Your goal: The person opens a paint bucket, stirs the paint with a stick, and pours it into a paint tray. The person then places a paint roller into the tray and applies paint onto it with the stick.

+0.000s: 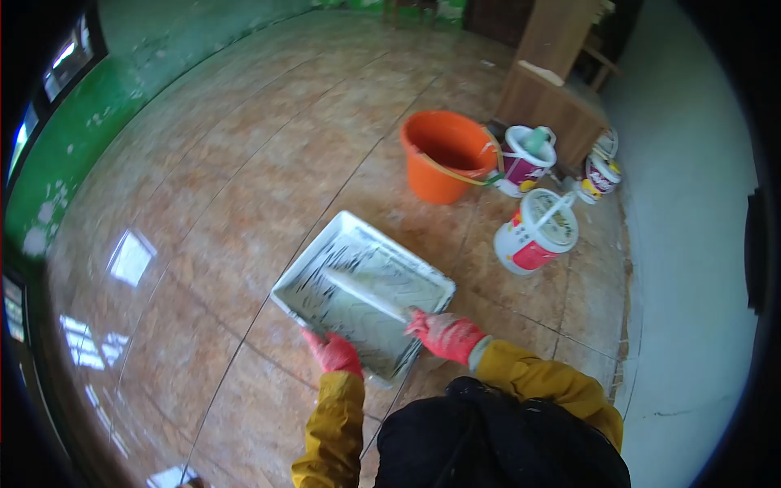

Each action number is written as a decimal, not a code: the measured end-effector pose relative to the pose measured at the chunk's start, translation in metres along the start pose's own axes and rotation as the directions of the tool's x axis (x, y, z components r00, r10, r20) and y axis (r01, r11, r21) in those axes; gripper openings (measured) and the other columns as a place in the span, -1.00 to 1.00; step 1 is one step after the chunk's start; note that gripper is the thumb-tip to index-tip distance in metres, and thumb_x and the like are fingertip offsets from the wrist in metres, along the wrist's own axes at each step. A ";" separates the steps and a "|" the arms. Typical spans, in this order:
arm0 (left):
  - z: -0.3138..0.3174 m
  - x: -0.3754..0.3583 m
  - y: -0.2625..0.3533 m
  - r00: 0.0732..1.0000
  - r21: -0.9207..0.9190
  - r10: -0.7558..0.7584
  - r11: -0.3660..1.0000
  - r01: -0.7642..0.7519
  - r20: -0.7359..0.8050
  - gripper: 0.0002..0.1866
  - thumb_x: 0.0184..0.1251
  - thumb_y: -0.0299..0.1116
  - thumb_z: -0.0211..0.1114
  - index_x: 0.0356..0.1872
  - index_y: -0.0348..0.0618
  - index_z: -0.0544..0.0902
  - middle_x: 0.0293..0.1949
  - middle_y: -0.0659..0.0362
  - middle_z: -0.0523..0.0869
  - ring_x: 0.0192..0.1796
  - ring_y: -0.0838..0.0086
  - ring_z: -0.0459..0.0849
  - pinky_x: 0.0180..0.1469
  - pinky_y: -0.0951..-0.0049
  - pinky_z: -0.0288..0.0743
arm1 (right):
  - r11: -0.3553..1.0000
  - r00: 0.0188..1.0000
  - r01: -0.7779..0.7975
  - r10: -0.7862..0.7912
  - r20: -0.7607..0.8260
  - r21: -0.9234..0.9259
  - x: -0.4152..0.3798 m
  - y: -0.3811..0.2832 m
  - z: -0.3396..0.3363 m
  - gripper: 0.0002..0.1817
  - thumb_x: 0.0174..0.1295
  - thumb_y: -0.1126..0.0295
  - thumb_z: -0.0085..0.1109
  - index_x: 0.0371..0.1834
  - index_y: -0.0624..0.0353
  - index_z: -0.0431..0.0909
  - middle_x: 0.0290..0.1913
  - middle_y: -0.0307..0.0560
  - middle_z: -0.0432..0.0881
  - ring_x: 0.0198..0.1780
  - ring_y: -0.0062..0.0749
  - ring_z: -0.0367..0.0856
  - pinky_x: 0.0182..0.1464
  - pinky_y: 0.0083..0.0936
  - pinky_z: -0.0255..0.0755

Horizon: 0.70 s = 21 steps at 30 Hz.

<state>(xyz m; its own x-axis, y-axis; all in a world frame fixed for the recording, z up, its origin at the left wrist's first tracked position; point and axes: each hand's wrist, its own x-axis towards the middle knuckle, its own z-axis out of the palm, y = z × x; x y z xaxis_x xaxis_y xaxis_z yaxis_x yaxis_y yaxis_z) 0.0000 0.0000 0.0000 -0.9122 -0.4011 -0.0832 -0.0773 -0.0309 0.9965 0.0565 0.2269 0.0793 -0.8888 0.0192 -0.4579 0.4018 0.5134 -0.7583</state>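
A white paint tray (286,285) lies on the tiled floor in front of me, its ribbed bottom smeared with pale paint and dark streaks. My right hand (447,333), in a red and white glove, is closed round the end of a long whitish stick (366,294). The stick slants across the inside of the tray, its far end near the upper left. My left hand (333,353), in a pink-red glove, grips the tray's near left rim. The fingers under that rim are partly hidden.
Beyond the tray stands an orange bucket (435,175) with a yellow handle. Right of it are a lidded white paint pail (521,244), a purple-labelled pail (521,169) holding a greenish object, and another pail (599,177). Wooden furniture (553,106) stands near the pale right wall (691,325).
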 end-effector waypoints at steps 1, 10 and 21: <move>0.010 -0.007 0.003 0.999 -0.079 -0.042 0.996 0.044 0.018 -0.30 0.33 -0.65 -0.02 0.49 -0.07 0.05 0.32 0.05 0.38 0.30 0.32 0.39 0.29 0.35 0.26 | 0.956 0.986 0.160 -0.164 0.005 -0.245 -0.010 -0.015 -0.014 -0.63 0.42 0.19 -0.14 0.17 0.08 0.48 -0.18 -0.08 0.71 -0.13 -0.30 0.66 -0.03 -0.33 0.47; -0.002 0.005 0.019 0.989 0.404 0.093 0.914 -0.038 -0.117 -0.32 0.32 -0.54 0.11 0.45 -0.21 0.09 0.29 -0.07 0.30 0.24 0.23 0.42 0.25 0.32 0.31 | 0.979 0.920 0.145 -0.186 0.346 0.142 0.017 -0.013 -0.005 -0.74 0.43 0.22 -0.11 -0.06 0.04 0.57 -0.33 -0.11 0.65 -0.23 -0.12 0.60 -0.14 -0.31 0.42; 0.089 0.015 0.197 0.864 0.619 0.323 0.604 -0.503 0.387 -0.66 0.32 -0.49 0.14 0.11 -0.22 0.55 -0.17 0.10 0.54 -0.14 0.37 0.56 -0.04 0.42 0.44 | 0.770 0.795 0.583 -0.476 -0.376 0.258 -0.066 -0.046 -0.283 -0.83 0.33 0.41 0.10 -0.10 0.18 0.60 -0.25 -0.08 0.66 -0.14 -0.31 0.64 -0.10 -0.46 0.48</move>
<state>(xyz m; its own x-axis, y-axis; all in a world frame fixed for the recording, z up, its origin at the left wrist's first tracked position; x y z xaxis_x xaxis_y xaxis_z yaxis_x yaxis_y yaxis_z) -0.0645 0.0700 0.1949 -0.9686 -0.0021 0.2484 0.1630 0.7495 0.6417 0.0341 0.4453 0.2754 -0.9807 0.0938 0.1715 -0.1520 0.1853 -0.9709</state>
